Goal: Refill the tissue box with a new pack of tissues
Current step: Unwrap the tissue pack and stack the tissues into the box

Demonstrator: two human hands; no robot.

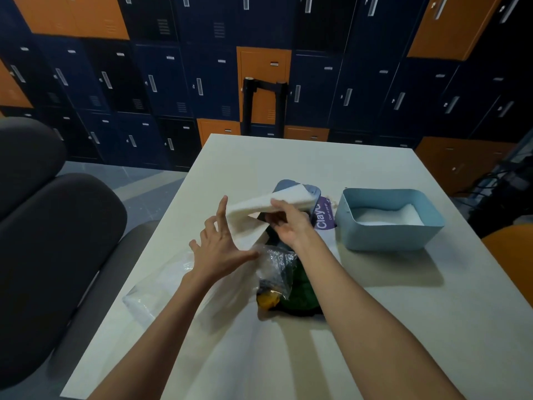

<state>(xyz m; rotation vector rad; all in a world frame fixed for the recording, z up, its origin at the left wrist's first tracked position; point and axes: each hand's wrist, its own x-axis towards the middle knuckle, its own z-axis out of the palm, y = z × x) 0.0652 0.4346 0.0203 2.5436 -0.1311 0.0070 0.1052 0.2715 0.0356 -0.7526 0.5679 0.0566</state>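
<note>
You stood over a cream-white rectangular table (375,313), and the landmark on it was the pale blue open-topped plastic tissue box (389,236), which sat with a low layer of white tissues (386,216) in its bottom. Beyond the box, a wall of navy and orange metal lockers (173,82) closed off the room, with a black two-post stand (264,102) in front of them. Well to the left of the box were dark grey padded chairs (57,241), and to its right an orange seat edge (513,255) was cut off by the frame. Just left of the box, your right hand (288,223) pinched a thick white stack of folded tissues (268,202) between thumb and curled fingers, holding it tilted above the table. Further left of the box, your left hand (219,249) was spread and released, its index fingertip at the stack's lower edge; whether it touched, I cannot tell. Between the stack and the box, a darker blue lid-like piece (313,190) and a purple-and-white wrapper (324,217) were mostly hidden. Nearer you than the box lay crumpled clear plastic (277,264) over a green and yellow object (302,287) that I could not make out.
</note>
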